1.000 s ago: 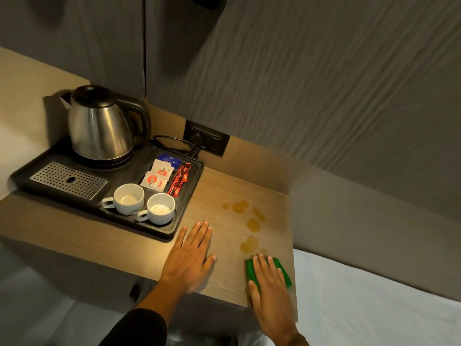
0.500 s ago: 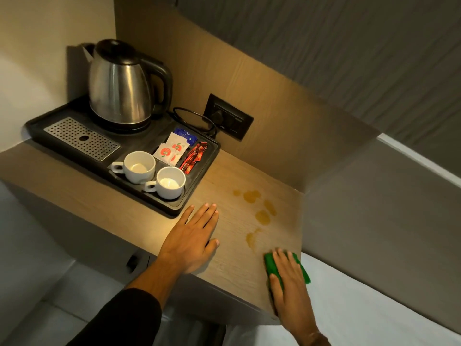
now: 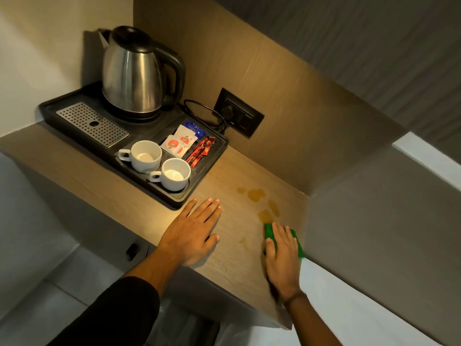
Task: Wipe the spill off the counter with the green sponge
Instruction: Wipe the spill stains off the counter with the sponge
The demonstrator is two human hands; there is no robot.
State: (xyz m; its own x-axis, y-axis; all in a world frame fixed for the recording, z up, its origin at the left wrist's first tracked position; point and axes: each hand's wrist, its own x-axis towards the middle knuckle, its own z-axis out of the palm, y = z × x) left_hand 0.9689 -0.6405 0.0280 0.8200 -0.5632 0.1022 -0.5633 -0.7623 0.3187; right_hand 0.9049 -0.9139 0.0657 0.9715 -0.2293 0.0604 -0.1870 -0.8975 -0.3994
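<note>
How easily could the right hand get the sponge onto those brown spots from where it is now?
Probably easily. The right hand lies flat on the green sponge, whose front edge meets the nearest spot of the spill; only bare counter lies around the rest. The left hand rests apart.

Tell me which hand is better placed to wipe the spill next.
Right. The right hand presses flat on the green sponge, right beside the spill; the left hand lies flat on the counter, holding nothing.

The right hand [image 3: 282,255] hides most of the green sponge [image 3: 269,232].
</note>
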